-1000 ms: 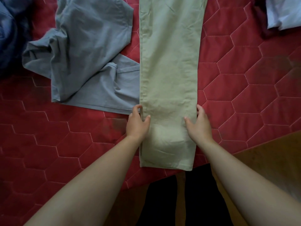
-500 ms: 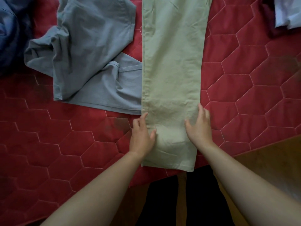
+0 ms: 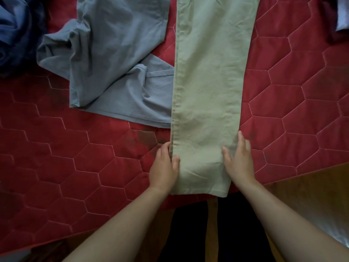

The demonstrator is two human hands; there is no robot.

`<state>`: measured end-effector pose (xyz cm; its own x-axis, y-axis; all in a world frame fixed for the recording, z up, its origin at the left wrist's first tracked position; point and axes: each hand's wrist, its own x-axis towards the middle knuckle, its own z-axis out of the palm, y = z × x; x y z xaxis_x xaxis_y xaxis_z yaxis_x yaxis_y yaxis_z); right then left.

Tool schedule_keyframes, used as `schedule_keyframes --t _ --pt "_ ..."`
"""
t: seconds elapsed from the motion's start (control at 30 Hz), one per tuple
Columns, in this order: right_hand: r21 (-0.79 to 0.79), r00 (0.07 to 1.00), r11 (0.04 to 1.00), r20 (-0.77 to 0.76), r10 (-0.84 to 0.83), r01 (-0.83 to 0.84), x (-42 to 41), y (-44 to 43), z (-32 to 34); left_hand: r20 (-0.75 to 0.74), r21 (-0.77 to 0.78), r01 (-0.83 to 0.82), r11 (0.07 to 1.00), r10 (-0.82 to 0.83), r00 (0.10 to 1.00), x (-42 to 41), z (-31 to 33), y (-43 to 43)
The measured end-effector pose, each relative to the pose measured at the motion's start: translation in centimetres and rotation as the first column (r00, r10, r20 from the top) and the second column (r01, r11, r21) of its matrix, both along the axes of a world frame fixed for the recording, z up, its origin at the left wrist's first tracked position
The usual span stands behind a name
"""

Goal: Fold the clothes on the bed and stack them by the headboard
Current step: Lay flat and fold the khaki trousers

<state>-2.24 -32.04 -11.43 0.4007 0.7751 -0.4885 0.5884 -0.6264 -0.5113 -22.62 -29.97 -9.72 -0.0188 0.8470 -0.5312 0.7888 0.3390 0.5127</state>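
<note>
Khaki trousers point(image 3: 209, 82), laid leg on leg along the red quilted bed point(image 3: 75, 167) with the hem point(image 3: 200, 191) at its near edge, are apparently being squared by the left hand point(image 3: 164, 167) and right hand point(image 3: 239, 161), both flat and holding nothing, one at either side; next, presumably, grip the hem and fold it away up the length.
</note>
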Motion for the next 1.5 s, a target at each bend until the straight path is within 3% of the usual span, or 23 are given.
schedule_keyframes --t 0.07,0.13,0.3,0.4,0.5,0.57,0.67,0.8,0.93,1.03,1.1,1.27,1.33,1.37,1.5 --pt "0.047 1.0 0.999 0.003 -0.01 0.01 0.2 1.1 -0.3 -0.087 0.043 0.026 0.999 -0.022 0.996 0.2 -0.7 1.7" --pt "0.076 0.999 0.996 -0.016 -0.048 0.049 0.3 2.7 -0.7 -0.072 0.046 0.003 0.999 0.0 0.997 0.9 -1.2 4.5" --pt "0.122 0.953 0.952 -0.149 -0.263 0.282 0.8 9.2 -1.2 -0.049 -0.169 -0.185 0.968 0.179 0.983 3.1 -2.1 10.3" --pt "0.174 0.923 0.922 -0.236 -0.303 0.347 1.4 11.4 -0.1 0.009 -0.184 -0.113 0.976 0.116 0.993 3.6 -0.9 10.4" --pt "0.244 0.915 0.908 -0.304 -0.263 0.342 1.9 10.5 2.5 0.151 -0.025 -0.059 0.998 0.062 0.987 3.6 1.6 9.5" --pt "0.286 0.924 0.899 -0.291 -0.249 0.333 2.8 9.8 4.9 0.233 0.004 -0.091 0.996 0.087 0.969 3.1 3.7 9.0" --pt "0.321 0.955 0.913 -0.233 -0.182 0.252 4.4 8.5 9.3 0.374 -0.069 -0.107 0.992 0.125 0.919 2.6 7.2 8.0" --pt "0.322 0.975 0.93 -0.187 -0.122 0.178 6.5 5.7 15.2 0.423 -0.146 -0.024 0.989 0.085 0.902 3.2 12.0 5.6" --pt "0.344 0.982 0.928 -0.163 -0.094 0.146 9.1 4.7 19.3 0.485 -0.203 -0.118 0.972 0.205 0.85 6.0 14.8 6.1" --pt "0.383 0.976 0.905 -0.178 -0.124 0.185 11.4 7.2 20.2 0.573 -0.131 -0.087 0.988 0.147 0.806 9.5 15.8 9.0" --pt "0.418 0.968 0.879 -0.192 -0.16 0.228 13.3 10.3 20.0 0.63 -0.003 -0.111 0.994 0.087 0.772 11.7 16.1 11.8" --pt "0.519 0.96 0.82 -0.252 -0.123 0.242 17.9 22.6 18.3 0.712 0.233 -0.418 0.878 0.139 0.688 16.3 16.1 21.8" --pt "0.534 0.961 0.818 -0.264 -0.081 0.215 19.5 28.5 16.8 0.697 0.271 -0.486 0.831 0.179 0.694 18.0 14.8 26.7" --pt "0.517 0.963 0.835 -0.263 -0.054 0.188 20.1 31.0 15.7 0.649 0.265 -0.453 0.851 0.19 0.737 18.8 13.7 29.0" --pt "0.302 0.978 0.952 -0.184 0.101 -0.042 21.6 35.6 9.3 0.207 0.037 -0.206 0.978 0.194 0.959 20.1 6.6 32.7"
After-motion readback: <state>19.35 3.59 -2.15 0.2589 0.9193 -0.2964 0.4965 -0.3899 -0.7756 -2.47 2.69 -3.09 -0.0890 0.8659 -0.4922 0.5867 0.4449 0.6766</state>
